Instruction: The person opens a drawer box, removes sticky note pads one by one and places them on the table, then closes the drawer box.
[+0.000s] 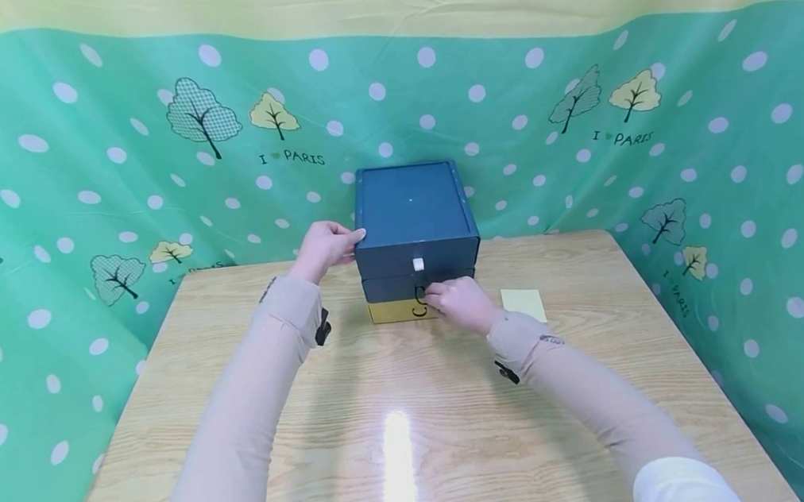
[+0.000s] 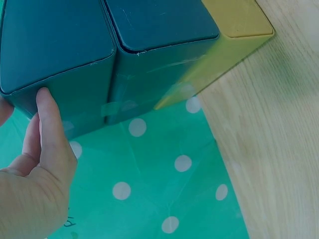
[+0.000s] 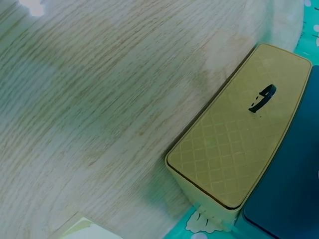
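A stack of three drawer boxes stands at the back of the table: a dark blue top box (image 1: 408,202) with a white knob (image 1: 418,265), a blue middle drawer (image 1: 385,289) and a yellow bottom drawer (image 1: 389,312). My left hand (image 1: 324,250) rests against the top box's left side, its fingers fairly straight in the left wrist view. With bent fingers, my right hand (image 1: 462,304) grips the middle drawer's black handle (image 1: 419,291); its fingertips partly cover it. The right wrist view shows the yellow drawer's black handle (image 3: 263,98) but not the hand.
A pale yellow paper square (image 1: 524,304) lies on the wooden table (image 1: 461,437), right of the boxes. Behind and on both sides hangs a green dotted cloth (image 1: 529,144). A bright reflection lies on the tabletop near the front.
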The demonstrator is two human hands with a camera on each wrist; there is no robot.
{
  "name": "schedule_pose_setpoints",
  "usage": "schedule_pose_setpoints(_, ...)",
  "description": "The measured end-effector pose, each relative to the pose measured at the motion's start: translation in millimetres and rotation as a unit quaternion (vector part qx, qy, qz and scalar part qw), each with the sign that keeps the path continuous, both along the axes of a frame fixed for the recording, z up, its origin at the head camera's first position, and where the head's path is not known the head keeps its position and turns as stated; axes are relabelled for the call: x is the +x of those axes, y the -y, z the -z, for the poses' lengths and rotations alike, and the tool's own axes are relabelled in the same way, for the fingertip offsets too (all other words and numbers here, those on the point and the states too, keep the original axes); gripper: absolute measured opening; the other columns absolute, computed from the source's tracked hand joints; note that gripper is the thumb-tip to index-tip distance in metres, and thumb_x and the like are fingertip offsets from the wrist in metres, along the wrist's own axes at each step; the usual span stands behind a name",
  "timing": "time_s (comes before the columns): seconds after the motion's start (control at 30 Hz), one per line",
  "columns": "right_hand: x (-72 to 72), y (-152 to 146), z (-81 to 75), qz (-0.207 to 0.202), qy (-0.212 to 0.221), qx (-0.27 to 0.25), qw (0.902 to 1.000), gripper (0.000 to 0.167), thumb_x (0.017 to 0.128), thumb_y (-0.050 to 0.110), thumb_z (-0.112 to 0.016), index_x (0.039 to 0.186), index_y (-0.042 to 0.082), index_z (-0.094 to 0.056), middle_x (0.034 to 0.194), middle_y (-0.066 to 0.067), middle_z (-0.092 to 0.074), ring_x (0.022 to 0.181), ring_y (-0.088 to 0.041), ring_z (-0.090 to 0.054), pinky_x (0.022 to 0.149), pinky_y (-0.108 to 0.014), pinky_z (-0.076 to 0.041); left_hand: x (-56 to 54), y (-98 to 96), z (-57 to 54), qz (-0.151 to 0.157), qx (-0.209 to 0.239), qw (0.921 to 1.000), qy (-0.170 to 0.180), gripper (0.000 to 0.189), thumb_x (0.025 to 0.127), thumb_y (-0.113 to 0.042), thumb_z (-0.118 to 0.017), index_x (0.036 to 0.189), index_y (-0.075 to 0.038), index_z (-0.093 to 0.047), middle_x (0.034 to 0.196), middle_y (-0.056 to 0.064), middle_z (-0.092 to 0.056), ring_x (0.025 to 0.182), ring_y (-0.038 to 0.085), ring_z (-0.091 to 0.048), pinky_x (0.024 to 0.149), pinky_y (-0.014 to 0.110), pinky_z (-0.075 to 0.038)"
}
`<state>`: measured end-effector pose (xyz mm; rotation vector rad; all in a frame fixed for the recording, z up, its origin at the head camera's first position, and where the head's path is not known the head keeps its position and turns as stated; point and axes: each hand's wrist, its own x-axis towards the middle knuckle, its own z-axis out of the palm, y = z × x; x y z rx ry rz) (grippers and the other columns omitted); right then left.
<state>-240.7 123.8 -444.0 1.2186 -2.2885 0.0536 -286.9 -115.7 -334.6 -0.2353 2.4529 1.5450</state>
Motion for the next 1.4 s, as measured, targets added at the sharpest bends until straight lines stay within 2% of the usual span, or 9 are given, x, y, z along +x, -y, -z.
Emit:
schedule_pose_setpoints(0.47,3.9,0.4,-3.9,0.013,0.017,0.020,0.9996,0.005,0.079,0.010,-0.076,0.084,0.010,-0.075,0.084,-0.001,-0.070,0.071,-0.012,-0.068,0.062,-0.024,-0.058,-0.4,0.7,1.2,-0.001,0.010,0.9999,0.003,0.031,0.093,-0.024,-0.061,0.110,0.003,-0.056,0.126,0.014,-0.051,0.115,0.028,-0.056,0.090,0.031,-0.056)
schedule_pose_setpoints(0.73,5.4,-0.2,-3.7,0.009,0.013,0.016,0.9997,0.009,0.076,0.010,-0.078,0.084,0.008,-0.074,0.084,-0.002,-0.070,0.071,-0.013,-0.068,0.061,-0.026,-0.058,-0.3,0.3,1.1,-0.001,0.012,0.9999,-0.001,0.033,0.093,-0.024,-0.061,0.111,0.003,-0.056,0.120,0.013,-0.052,0.112,0.027,-0.057,0.094,0.033,-0.054)
schedule_pose_setpoints(0.93,6.8,-0.2,-4.1,0.001,0.016,0.015,0.9997,0.008,0.077,0.010,-0.077,0.084,0.008,-0.074,0.084,-0.002,-0.070,0.072,-0.013,-0.068,0.063,-0.025,-0.058,-0.6,1.1,1.6,-0.001,0.018,0.9998,-0.001,0.032,0.093,-0.022,-0.061,0.110,0.004,-0.055,0.121,0.014,-0.051,0.112,0.028,-0.056,0.095,0.035,-0.054)
schedule_pose_setpoints(1.17,6.7,-1.3,-2.8,-0.010,0.008,0.014,0.9998,0.006,0.078,0.010,-0.077,0.083,0.008,-0.075,0.083,-0.002,-0.070,0.071,-0.012,-0.068,0.063,-0.024,-0.058,-0.5,0.4,1.7,0.000,0.020,0.9998,0.000,0.032,0.093,-0.023,-0.061,0.110,0.004,-0.056,0.121,0.013,-0.051,0.112,0.028,-0.057,0.089,0.031,-0.056)
schedule_pose_setpoints(1.4,9.0,-3.9,-5.3,-0.027,-0.009,0.038,0.9989,0.004,0.081,0.009,-0.073,0.085,0.008,-0.074,0.085,-0.003,-0.070,0.072,-0.013,-0.069,0.063,-0.023,-0.059,0.1,0.3,1.3,-0.001,0.017,0.9999,0.000,0.034,0.094,-0.023,-0.061,0.112,0.005,-0.056,0.120,0.014,-0.051,0.113,0.028,-0.057,0.091,0.032,-0.056)
